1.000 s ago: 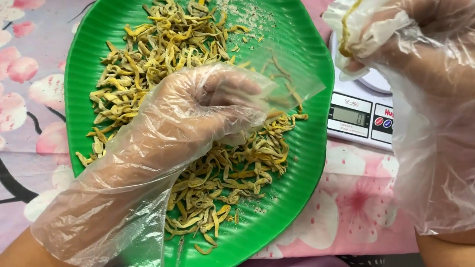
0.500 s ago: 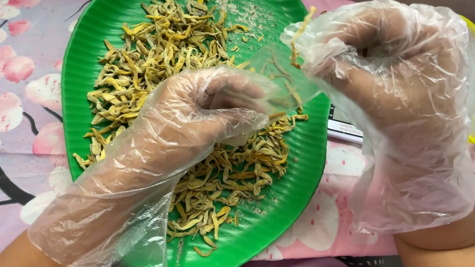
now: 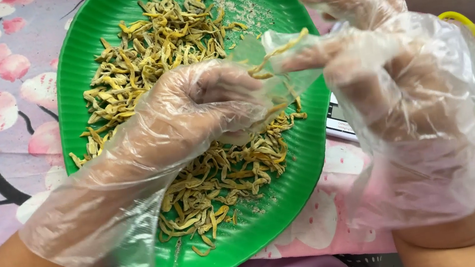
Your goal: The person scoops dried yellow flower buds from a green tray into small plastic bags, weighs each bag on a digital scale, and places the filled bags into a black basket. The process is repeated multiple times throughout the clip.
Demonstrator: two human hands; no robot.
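A heap of thin yellow-green strips (image 3: 183, 98), short, curled and dry-looking, lies spread over the ribbed green leaf-shaped tray (image 3: 294, 181), thickest along its middle from the far end to the near end, with pale crumbs dusting the far right of the tray. The tray rests on a desk covered in a pink blossom-print cloth. One longer strip (image 3: 277, 55) is held up above the heap, roughly level and slightly bowed, pinched between the gloved left hand (image 3: 210, 112) and the gloved right hand (image 3: 393, 93), clear of the tray.
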